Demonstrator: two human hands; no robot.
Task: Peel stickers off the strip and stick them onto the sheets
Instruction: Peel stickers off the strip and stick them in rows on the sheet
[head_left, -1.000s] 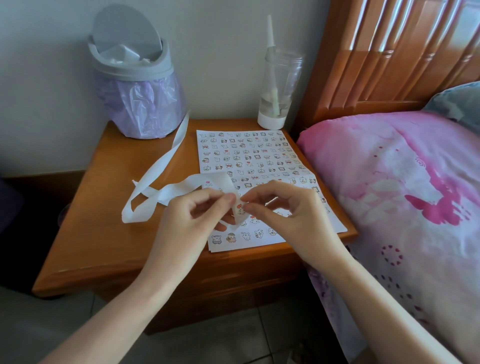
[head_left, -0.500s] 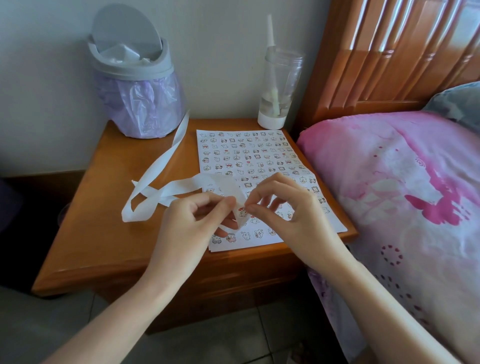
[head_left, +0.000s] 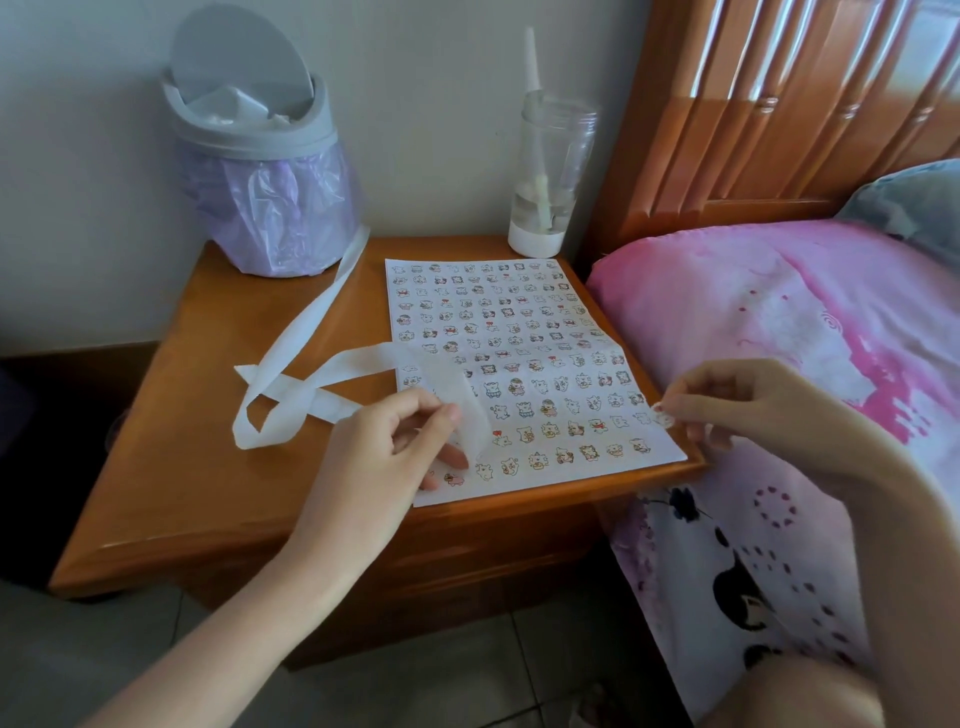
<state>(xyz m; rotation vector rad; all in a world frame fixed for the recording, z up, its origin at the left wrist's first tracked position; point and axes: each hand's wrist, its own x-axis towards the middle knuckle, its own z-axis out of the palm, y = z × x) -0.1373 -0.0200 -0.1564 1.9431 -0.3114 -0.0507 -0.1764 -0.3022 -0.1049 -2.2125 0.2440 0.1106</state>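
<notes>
A tiny sticker (head_left: 661, 417) is pinched between thumb and forefinger of the right hand (head_left: 753, 405), at the near right edge of a sheet (head_left: 519, 338) covered in rows of stickers. The left hand (head_left: 384, 457) pinches the end of a long white strip (head_left: 311, 374) over the sheet's near left corner. The strip loops away leftward across a wooden nightstand (head_left: 182, 467). A lidded bin (head_left: 265, 171) stands far left, and a pink bed (head_left: 779, 322) lies to the right.
</notes>
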